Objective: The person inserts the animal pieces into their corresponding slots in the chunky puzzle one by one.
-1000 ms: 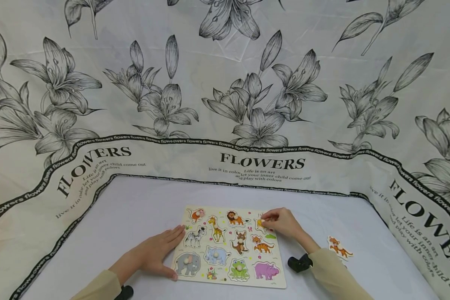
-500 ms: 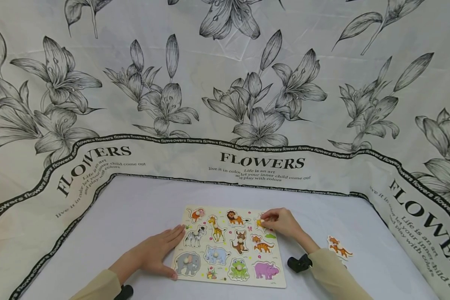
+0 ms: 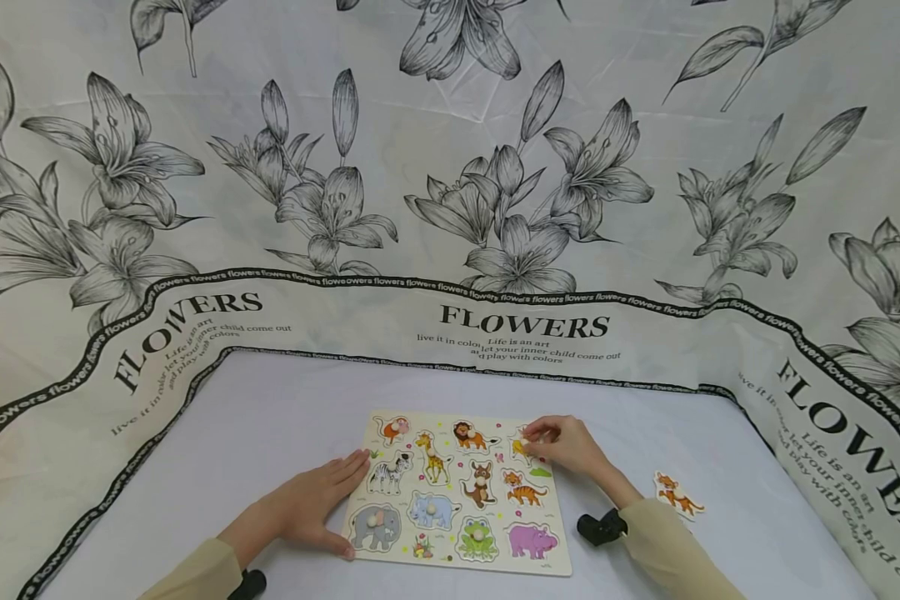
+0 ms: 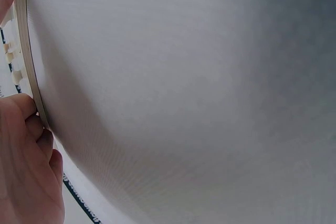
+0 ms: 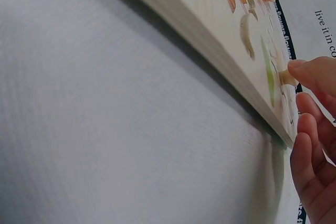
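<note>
A wooden knob puzzle board [image 3: 450, 554] with several animal pieces lies on the white-covered table. My right hand [image 3: 570, 446] is over its far right corner. Thumb and fingertips pinch the small wooden knob [image 5: 287, 77] of a yellow animal puzzle piece [image 3: 521, 450], which the fingers partly cover. The piece lies at its place in the board. My left hand [image 3: 311, 508] rests against the board's left edge, fingers extended along it and thumb near the close left corner. In the left wrist view its fingertips [image 4: 26, 103] touch the side of the board.
To the right of the board, a loose tiger-like cutout [image 3: 677, 495] lies on the tabletop [image 3: 270, 417], close to the right sleeve [image 3: 675, 546]. A flower-printed cloth [image 3: 465, 208] rises behind the table and along its sides.
Both hands and the board stay almost still. The right wrist and sleeve have shifted very slightly.
</note>
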Tool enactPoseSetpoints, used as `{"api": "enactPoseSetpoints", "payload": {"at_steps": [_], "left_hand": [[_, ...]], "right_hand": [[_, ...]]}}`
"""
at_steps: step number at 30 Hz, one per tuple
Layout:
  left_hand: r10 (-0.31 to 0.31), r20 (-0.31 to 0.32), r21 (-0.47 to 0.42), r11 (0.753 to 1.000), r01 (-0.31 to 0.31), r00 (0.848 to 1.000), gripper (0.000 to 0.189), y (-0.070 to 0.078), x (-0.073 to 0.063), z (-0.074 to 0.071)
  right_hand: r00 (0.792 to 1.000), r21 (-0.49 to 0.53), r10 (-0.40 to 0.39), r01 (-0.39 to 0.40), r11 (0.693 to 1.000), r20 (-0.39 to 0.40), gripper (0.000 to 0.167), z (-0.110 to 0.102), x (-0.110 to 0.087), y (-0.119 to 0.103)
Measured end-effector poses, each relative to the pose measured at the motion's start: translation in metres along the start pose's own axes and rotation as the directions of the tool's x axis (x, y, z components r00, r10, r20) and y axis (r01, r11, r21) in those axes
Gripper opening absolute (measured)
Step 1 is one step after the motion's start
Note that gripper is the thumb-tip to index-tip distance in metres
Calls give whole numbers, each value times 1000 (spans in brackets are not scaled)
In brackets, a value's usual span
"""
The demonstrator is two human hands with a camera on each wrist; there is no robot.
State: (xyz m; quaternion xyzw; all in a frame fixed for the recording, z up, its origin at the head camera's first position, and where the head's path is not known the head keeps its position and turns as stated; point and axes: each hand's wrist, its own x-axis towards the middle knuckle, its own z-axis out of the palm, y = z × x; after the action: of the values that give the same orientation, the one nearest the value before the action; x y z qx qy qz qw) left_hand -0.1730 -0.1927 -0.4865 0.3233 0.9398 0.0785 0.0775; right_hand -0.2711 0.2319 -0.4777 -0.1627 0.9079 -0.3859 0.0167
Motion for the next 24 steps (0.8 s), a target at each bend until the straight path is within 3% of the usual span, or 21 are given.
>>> {"api": "enactPoseSetpoints", "payload": {"at_steps": [13, 24], "left_hand": [[30, -20, 13, 999, -30, 999, 115, 1, 0, -1], [11, -4, 3, 1000, -11, 1000, 115, 2, 0, -2]], "right_hand": [[999, -35, 30, -31, 999, -33, 24, -10, -6, -1], [996, -68, 41, -47, 997, -80, 22, -26, -16, 7]]}}
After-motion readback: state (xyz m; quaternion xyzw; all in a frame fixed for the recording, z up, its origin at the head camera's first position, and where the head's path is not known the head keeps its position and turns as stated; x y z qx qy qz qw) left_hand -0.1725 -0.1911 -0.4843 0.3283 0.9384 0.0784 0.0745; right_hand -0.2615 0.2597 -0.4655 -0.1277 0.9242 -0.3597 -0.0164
